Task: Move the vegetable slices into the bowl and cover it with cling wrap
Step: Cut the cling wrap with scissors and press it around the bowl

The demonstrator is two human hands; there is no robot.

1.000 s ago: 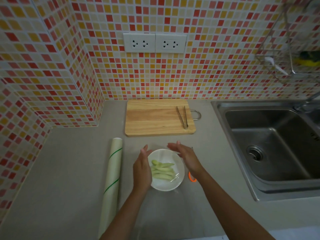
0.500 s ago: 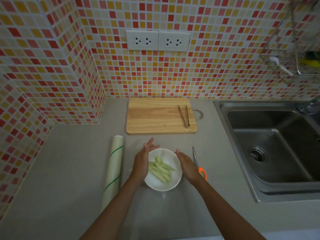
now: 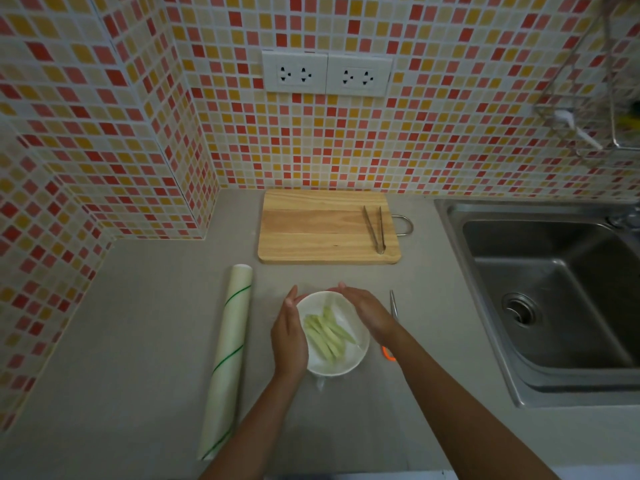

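A white bowl (image 3: 341, 363) stands on the grey counter and holds several pale green vegetable slices (image 3: 327, 332). Clear cling wrap lies over the bowl, with a loose bit hanging at its near edge (image 3: 320, 382). My left hand (image 3: 289, 336) lies flat against the bowl's left side, fingers straight. My right hand (image 3: 367, 308) rests over the bowl's far right rim, palm down. The cling wrap roll (image 3: 228, 351), pale with green stripes, lies to the left of the bowl.
A wooden cutting board (image 3: 322, 226) with metal tongs (image 3: 375, 230) on it lies behind the bowl. Orange-handled scissors (image 3: 391, 320) lie to the right of the bowl, partly under my right forearm. A steel sink (image 3: 547, 292) fills the right side. Tiled walls stand behind and left.
Both hands have kept sliding around the bowl's rim; the right hand went from the right side up to the far rim. The bowl has turned a little, as the slices' direction shows.
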